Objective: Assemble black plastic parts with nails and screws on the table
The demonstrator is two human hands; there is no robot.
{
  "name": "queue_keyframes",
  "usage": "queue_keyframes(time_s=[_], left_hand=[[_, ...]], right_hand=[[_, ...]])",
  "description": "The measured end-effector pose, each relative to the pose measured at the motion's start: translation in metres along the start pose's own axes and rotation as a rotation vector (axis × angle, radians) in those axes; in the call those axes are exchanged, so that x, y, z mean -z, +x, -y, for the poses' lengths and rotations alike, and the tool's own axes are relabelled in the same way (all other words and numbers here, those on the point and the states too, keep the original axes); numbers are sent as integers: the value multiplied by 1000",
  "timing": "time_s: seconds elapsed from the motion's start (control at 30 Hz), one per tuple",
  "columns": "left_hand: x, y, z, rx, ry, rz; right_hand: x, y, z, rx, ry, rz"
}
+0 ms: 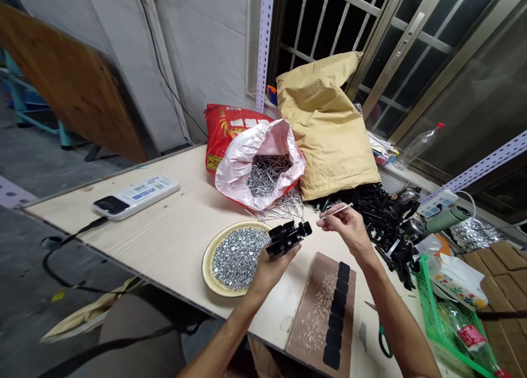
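Observation:
My left hand is closed around a bundle of black plastic clips, held above the table beside a round yellow plate heaped with small silver washers. My right hand pinches a thin metal nail, its point aimed left toward the clips. A brown board with a column of black pads lies just below both hands. Behind them, an open white bag spills long nails onto the table.
A pile of black plastic parts lies right of my right hand, under a tan paper sack. A red bag stands behind the white one. A power strip lies far left; a green basket sits at the right.

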State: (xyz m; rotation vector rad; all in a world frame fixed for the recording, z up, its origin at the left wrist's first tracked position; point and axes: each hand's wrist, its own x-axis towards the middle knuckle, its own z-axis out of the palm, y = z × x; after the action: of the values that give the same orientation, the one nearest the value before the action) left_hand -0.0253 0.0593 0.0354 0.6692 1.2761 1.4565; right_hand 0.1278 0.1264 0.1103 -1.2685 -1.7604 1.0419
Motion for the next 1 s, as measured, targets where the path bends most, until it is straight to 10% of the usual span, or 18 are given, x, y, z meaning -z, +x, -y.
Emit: queue_keyframes(time_s=[0.23, 0.53, 0.67, 0.87, 1.0], left_hand=[[-8, 2, 9, -188, 116, 84], [4, 14, 21, -213, 289, 82], [9, 13, 9, -129, 258, 20], [16, 7, -6, -34, 195, 6], [16, 10, -3, -36, 196, 1]], right_hand=[[-11, -8, 24, 408, -213, 84], [-16, 10, 14, 414, -357, 311], [-14, 28, 1, 266, -249, 320], [-45, 45, -52, -312, -1010, 209], [-69, 48, -72, -401, -1119, 214]])
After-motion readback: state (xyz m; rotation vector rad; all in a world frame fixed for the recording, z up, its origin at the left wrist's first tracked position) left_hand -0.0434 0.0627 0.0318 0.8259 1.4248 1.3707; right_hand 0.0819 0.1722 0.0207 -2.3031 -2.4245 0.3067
